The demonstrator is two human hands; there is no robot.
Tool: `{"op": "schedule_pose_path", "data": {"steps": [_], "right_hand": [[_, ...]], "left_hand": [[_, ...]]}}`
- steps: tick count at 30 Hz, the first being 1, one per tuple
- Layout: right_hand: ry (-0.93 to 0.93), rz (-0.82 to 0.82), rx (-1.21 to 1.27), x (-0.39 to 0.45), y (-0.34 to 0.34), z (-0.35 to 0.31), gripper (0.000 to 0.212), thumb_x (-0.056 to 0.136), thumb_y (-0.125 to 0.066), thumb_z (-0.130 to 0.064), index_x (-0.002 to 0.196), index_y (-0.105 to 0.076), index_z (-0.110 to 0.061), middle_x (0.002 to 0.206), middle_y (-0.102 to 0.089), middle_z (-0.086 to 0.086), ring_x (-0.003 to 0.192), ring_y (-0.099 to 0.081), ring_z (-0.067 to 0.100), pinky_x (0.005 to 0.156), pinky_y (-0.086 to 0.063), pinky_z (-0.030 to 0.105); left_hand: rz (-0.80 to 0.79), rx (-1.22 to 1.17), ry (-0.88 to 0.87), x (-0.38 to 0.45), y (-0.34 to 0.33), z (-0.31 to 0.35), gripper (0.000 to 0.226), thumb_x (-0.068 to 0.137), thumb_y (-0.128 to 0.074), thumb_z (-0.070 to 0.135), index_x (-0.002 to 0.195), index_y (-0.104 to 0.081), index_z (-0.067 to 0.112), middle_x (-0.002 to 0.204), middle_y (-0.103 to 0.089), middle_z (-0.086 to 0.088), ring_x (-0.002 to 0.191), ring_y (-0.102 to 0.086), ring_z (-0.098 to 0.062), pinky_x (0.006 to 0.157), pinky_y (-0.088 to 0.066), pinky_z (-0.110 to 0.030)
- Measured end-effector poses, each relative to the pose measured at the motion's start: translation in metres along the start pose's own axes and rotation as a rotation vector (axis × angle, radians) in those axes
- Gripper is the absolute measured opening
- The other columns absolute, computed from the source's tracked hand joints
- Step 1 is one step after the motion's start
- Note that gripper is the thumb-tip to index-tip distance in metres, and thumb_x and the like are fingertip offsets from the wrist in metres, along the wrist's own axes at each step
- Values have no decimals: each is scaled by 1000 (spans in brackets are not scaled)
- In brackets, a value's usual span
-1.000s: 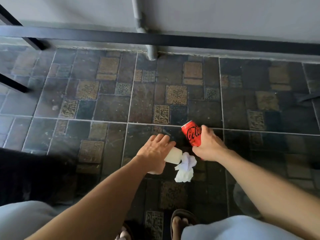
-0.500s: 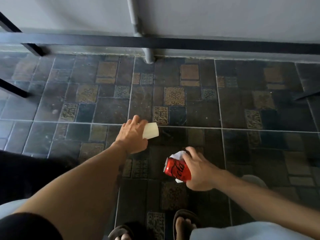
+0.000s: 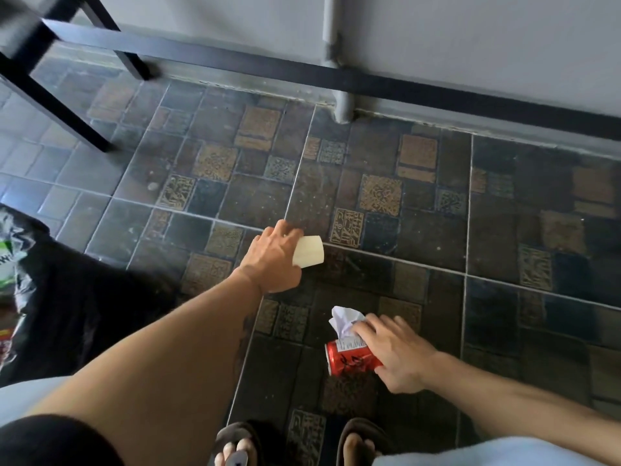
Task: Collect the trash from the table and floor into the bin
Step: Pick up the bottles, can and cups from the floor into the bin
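Left hand (image 3: 268, 260): fingers wrapped round pale cup (image 3: 308, 251). Right hand (image 3: 400, 354): clamping red can (image 3: 351, 358), pinching crumpled tissue (image 3: 344, 320). Advice: carry level to black bag (image 3: 67, 304), release over opening.

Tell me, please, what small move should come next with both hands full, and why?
Probably swing the left hand with its cup toward the black bag at left and drop it: the right hand already holds the can and tissue.
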State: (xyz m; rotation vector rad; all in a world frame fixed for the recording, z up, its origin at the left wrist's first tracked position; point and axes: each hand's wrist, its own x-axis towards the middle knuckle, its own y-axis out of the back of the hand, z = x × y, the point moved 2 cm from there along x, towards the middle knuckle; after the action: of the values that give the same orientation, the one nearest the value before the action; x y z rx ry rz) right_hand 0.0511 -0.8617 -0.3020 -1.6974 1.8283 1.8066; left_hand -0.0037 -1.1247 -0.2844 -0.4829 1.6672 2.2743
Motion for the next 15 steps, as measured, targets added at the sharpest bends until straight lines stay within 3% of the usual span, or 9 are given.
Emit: {"op": "schedule_pose_path", "data": {"steps": [6,12,15], "right_hand": [[-75,237,76,20,59,21,67,76,-69,-32,129,-29,-31,128,-42,-3,117,-47,21,104,-38,41],[-199,344,174,24,133,15,64,74,-71,-29,125,-33,-29,127,-47,-3,117,-51,23,97,-44,44],[-179,362,220,13,170,-20,64,74,-74,-31,124,-33,-31,128,-50,-2,116,-54,22,96,-49,44]], "left_hand": [[16,-22,26,7,4,-8,70,77,-65,34,142,-44,19,129,-46,-8,115,-50,-31,97,-48,-46],[184,-246,148,3,60,-16,70,81,-73,30,144,-45,19,134,-46,-7,118,-48,-29,100,-48,-44],[279,-377,199,-29,109,-28,68,81,-71,32,143,-46,17,129,-48,-8,114,-51,-29,98,-50,-44]]}}
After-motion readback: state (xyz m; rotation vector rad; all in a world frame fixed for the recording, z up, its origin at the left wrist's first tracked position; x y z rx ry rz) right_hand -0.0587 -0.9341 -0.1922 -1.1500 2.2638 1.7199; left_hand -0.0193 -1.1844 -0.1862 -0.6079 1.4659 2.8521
